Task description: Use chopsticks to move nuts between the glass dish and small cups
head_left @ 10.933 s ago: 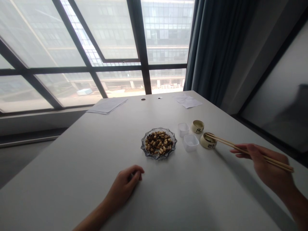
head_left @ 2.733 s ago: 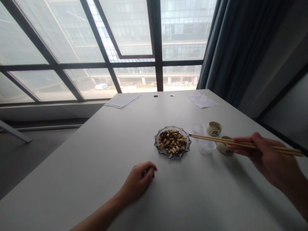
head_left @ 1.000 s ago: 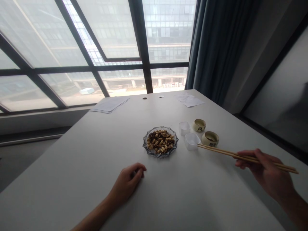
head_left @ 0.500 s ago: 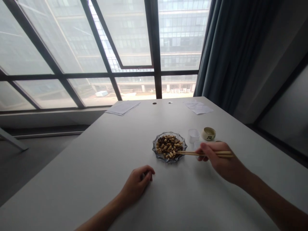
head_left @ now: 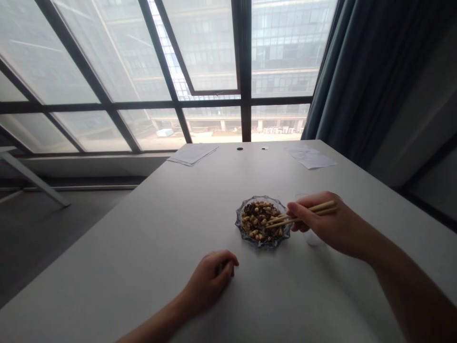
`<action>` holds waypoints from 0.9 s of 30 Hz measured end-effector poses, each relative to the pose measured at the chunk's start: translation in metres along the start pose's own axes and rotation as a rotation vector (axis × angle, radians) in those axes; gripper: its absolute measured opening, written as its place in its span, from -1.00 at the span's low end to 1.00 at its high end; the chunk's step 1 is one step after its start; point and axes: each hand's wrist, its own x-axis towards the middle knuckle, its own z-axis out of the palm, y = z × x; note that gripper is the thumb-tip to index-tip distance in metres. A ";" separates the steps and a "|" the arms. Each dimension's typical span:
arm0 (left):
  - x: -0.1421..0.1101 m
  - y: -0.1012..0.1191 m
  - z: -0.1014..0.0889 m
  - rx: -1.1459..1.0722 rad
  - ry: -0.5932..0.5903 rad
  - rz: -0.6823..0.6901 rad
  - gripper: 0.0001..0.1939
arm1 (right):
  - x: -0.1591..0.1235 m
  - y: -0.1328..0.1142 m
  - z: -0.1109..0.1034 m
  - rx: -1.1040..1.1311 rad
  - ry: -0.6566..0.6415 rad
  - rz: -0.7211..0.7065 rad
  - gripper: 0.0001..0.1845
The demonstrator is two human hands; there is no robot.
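My right hand (head_left: 317,219) grips a pair of wooden chopsticks (head_left: 323,208) near their thick ends. Their tips reach into a scalloped glass bowl (head_left: 240,232) and touch the heap of pale and dark brown pieces (head_left: 260,220), which look like nuts or seeds mixed with dark dried bits. To the near left of the bowl, my left hand (head_left: 212,274) rests on the table with its fingers curled in and nothing visible in them. A translucent small cup (head_left: 313,239) shows partly below my right hand. Part of another clear container (head_left: 300,196) peeks out above it.
The white table (head_left: 160,228) stretches toward the windows. Paper sheets lie at its far left (head_left: 193,155) and far right (head_left: 310,157). Two round holes sit near the far edge. A dark curtain (head_left: 357,81) hangs at the right.
The view has shifted, moving the scene sideways. My right hand has come closer to the bowl, and the chopstick tips are deeper over the heap. The ceramic cup is now hidden behind that hand.
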 end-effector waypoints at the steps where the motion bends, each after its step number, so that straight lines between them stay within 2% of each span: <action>1: 0.000 0.000 0.000 0.004 0.000 0.001 -0.77 | -0.001 0.003 -0.002 0.004 -0.041 0.021 -0.55; 3: 0.000 -0.001 0.000 0.011 0.000 0.006 -0.76 | -0.002 0.010 -0.003 0.006 -0.096 0.054 -0.50; 11: -0.001 -0.002 -0.001 0.004 -0.012 0.006 -0.75 | 0.000 0.029 0.009 0.099 -0.059 0.028 -0.51; 19: 0.001 0.000 -0.001 -0.002 -0.011 0.009 -0.75 | -0.005 0.019 0.008 0.077 -0.078 0.011 -0.53; 27: 0.001 0.001 -0.001 -0.021 -0.013 -0.010 -0.74 | -0.001 0.019 0.021 0.094 -0.144 -0.024 -0.54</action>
